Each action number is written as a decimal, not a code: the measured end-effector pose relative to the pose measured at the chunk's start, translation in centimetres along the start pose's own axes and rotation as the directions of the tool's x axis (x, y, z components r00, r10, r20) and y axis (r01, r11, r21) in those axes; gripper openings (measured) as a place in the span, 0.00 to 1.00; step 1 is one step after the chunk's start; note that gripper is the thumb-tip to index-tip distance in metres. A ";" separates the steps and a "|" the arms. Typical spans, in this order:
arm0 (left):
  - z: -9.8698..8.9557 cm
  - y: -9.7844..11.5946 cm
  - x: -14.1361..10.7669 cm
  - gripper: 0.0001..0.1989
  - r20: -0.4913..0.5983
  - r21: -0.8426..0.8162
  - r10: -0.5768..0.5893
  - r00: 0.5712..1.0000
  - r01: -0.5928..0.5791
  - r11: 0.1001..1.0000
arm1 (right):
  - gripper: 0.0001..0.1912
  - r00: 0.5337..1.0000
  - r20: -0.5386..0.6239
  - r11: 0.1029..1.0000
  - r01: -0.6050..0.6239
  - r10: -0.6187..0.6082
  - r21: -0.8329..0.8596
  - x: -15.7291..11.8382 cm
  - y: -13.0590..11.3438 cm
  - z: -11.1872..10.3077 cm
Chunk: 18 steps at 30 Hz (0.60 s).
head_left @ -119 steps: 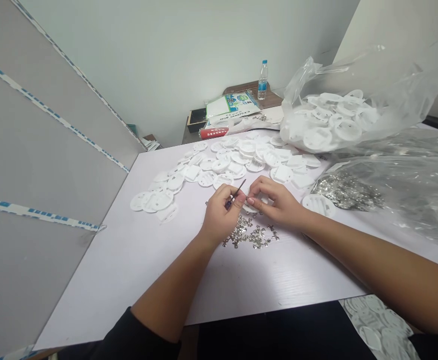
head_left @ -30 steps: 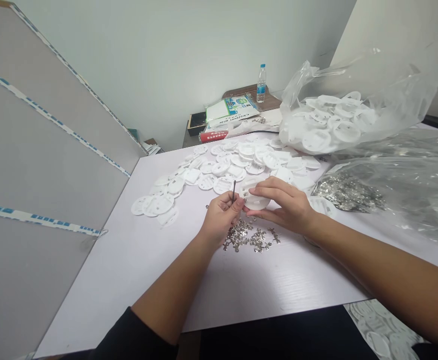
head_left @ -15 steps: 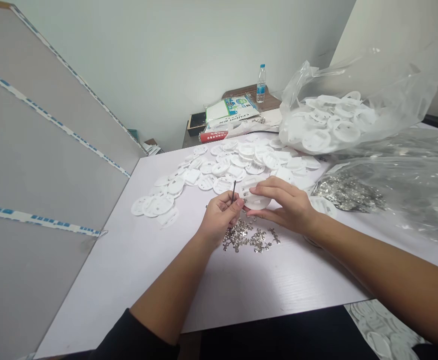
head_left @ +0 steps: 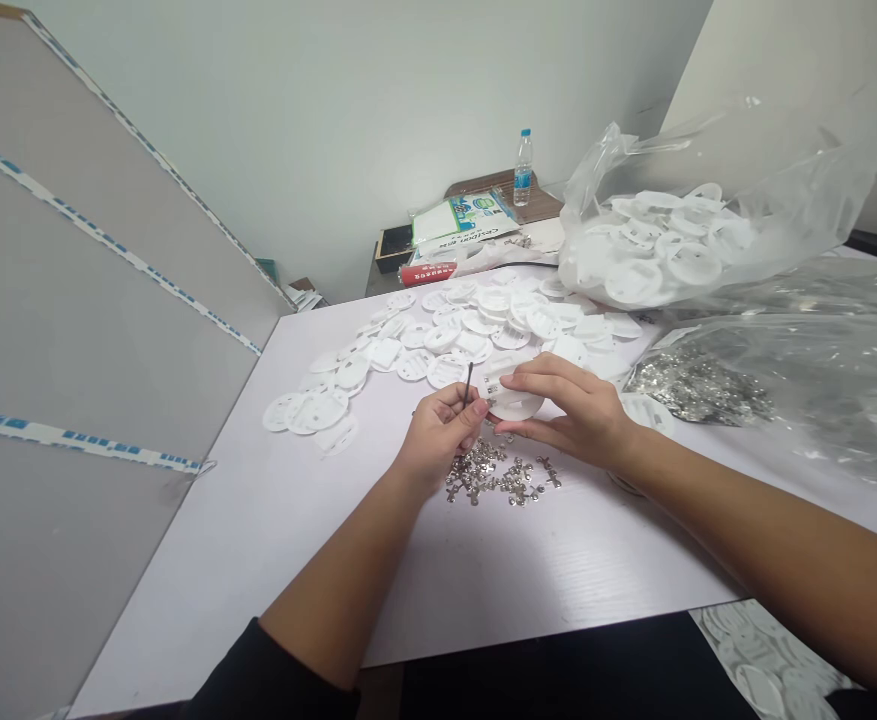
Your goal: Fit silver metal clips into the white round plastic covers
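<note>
A thin dark rod (head_left: 469, 380) stands nearly upright out of the closed fingers of my left hand (head_left: 442, 435). My left thumb also touches the edge of a white round plastic disc (head_left: 517, 405). Fingers above and thumb below, my right hand (head_left: 577, 410) grips this disc from its right side. Small metal pieces (head_left: 492, 388) show along the disc's left part; what my left fingertips pinch there is too small to make out. Under both hands lies a scattered heap of small shiny metal parts (head_left: 517, 485) on the white table (head_left: 438, 590).
Behind my hands spreads a pile of white discs (head_left: 475, 318). To the right are a clear bag of discs (head_left: 697, 240) and a bag of metal parts (head_left: 697, 385). A water bottle (head_left: 523, 170) stands at the back. A grey partition (head_left: 93, 330) borders the left.
</note>
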<state>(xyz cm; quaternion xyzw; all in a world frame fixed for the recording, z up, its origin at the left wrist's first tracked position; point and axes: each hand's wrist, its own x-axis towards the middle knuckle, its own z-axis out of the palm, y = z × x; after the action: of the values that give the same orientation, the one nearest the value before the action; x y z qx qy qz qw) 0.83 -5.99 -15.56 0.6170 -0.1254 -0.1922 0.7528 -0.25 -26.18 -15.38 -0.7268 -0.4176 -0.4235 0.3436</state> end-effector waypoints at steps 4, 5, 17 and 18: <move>-0.1 0.0 0.0 0.21 0.010 0.009 0.003 1.000 -0.004 1.000 | 0.28 1.000 -0.003 1.000 0.000 0.000 0.009 0.1 0.0 0.0; -0.1 0.0 0.0 0.21 0.007 0.014 0.003 1.000 -0.004 1.000 | 0.28 1.000 -0.001 1.000 0.002 -0.002 0.009 0.1 0.0 0.0; 0.1 -0.2 0.0 0.21 -0.017 0.020 0.011 1.000 -0.011 1.000 | 0.27 1.000 -0.006 0.999 0.021 -0.020 0.045 0.2 -0.4 0.0; 0.1 -0.3 0.0 0.22 -0.022 0.005 0.016 1.000 -0.016 1.000 | 0.26 1.000 -0.009 0.998 0.028 -0.028 0.051 0.3 -0.5 0.0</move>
<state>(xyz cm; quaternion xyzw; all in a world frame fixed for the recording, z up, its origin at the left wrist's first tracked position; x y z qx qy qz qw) 0.79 -6.13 -15.83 0.6198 -0.1224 -0.1792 0.7542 -0.63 -25.85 -15.07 -0.7102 -0.4370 -0.4203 0.3578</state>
